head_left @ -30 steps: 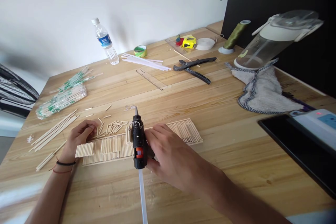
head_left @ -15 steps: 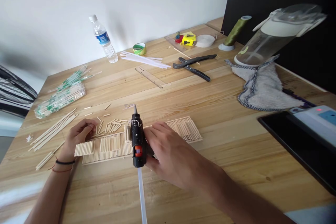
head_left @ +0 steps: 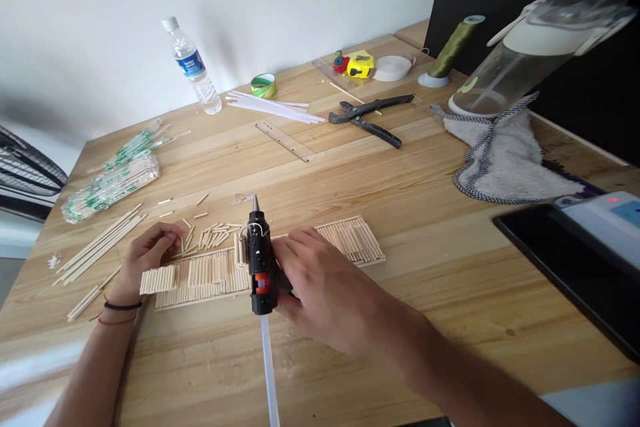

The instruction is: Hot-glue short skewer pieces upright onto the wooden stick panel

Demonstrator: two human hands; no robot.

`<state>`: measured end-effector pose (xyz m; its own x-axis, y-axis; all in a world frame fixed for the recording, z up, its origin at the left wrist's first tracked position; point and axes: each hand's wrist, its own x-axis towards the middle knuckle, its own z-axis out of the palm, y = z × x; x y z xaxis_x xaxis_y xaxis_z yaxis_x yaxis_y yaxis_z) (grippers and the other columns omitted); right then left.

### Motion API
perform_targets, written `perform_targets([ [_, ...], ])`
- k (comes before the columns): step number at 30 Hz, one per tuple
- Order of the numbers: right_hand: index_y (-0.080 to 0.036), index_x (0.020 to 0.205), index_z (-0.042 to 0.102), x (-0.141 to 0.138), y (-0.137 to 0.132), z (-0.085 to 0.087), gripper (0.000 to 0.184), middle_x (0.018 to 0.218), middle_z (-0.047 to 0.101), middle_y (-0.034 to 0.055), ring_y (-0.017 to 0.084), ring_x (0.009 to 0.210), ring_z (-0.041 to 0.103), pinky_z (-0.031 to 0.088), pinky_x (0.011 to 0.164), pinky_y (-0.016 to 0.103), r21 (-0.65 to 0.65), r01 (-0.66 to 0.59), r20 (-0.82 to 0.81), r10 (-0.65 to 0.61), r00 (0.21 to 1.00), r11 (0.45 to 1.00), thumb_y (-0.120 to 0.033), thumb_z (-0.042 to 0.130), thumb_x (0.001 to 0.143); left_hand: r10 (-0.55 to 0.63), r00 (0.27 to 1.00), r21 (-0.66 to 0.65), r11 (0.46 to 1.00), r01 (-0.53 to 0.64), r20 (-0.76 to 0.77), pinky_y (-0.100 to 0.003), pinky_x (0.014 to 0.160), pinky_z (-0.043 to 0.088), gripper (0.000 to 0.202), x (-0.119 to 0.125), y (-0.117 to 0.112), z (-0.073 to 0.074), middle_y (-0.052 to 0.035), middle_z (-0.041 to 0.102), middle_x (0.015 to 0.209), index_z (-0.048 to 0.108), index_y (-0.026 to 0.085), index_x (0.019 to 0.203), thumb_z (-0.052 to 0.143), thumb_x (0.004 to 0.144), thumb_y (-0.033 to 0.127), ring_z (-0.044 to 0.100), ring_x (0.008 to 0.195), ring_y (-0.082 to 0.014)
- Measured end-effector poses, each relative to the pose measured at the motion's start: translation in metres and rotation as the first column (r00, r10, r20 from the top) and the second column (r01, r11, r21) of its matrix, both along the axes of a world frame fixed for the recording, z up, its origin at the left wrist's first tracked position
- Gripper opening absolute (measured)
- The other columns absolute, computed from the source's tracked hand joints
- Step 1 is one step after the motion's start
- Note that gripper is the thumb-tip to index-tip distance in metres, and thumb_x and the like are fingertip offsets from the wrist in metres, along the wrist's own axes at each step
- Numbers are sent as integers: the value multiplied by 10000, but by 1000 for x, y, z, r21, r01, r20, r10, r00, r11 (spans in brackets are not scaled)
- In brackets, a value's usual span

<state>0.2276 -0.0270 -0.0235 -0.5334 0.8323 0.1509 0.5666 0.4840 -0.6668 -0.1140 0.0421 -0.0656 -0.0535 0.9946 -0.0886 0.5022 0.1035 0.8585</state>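
My right hand is wrapped round the grip of a black hot glue gun. Its nozzle points away from me, and a clear glue stick sticks out of its back end. Under the gun lies a long panel of short wooden sticks, set side by side between thin rails, with smaller stick pieces resting on it. At the panel's left end my left hand has its fingertips pinched beside a pile of loose cut sticks; what they hold, if anything, is hidden.
Long sticks and plastic-wrapped sticks lie on the left. Farther back are a water bottle, a ruler, white strips and a black cutter. A phone, cloth and large drinking bottle stand right.
The view has shifted slightly, so the table things sit a little higher in the picture. Both hands and the glue gun keep nearly the same place over the panel.
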Motion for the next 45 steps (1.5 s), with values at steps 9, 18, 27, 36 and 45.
perform_targets([
  [9, -167, 942, 626, 0, 1, 3, 109, 965, 733, 65, 247, 930, 628, 457, 909, 381, -20, -11, 20, 11, 1000, 1000, -129, 716, 893, -4, 1000, -13, 1000, 5, 24, -263, 566, 368, 271, -5, 1, -4, -2, 630, 723, 737, 191, 874, 760, 808, 453, 513, 626, -142],
  [18, -184, 931, 610, 0, 1, 1, 104, 971, 736, 69, 248, 916, 630, 464, 895, 391, -11, -11, 10, 11, 1000, 1000, -138, 699, 903, -9, 1000, 2, 1000, 9, -21, -278, 568, 373, 273, -1, 0, 0, -6, 628, 719, 733, 197, 856, 756, 794, 462, 514, 623, -158],
  [27, -166, 940, 624, 0, 1, 0, 91, 956, 731, 67, 255, 910, 628, 452, 904, 388, -12, -7, 4, 7, 1000, 1000, -148, 694, 886, -15, 1000, -11, 1000, 15, 12, -277, 568, 364, 254, -2, 0, -1, -5, 630, 711, 731, 197, 860, 749, 815, 447, 517, 633, -155],
  [36, -156, 949, 634, 0, 1, -3, 100, 959, 728, 70, 257, 913, 621, 448, 903, 383, 0, -7, 14, 7, 1000, 1000, -137, 696, 874, -6, 1000, -14, 1000, 6, 28, -280, 550, 349, 262, -3, 0, -3, 0, 611, 672, 737, 191, 883, 749, 809, 442, 505, 617, -156],
  [45, -151, 957, 644, 0, 1, 0, 101, 982, 736, 84, 267, 943, 623, 448, 936, 388, -8, -14, 43, 14, 999, 1000, -157, 720, 891, -8, 999, -13, 1000, 9, 46, -269, 571, 363, 297, -3, 1, -4, 8, 613, 682, 733, 185, 881, 764, 793, 466, 506, 617, -138],
])
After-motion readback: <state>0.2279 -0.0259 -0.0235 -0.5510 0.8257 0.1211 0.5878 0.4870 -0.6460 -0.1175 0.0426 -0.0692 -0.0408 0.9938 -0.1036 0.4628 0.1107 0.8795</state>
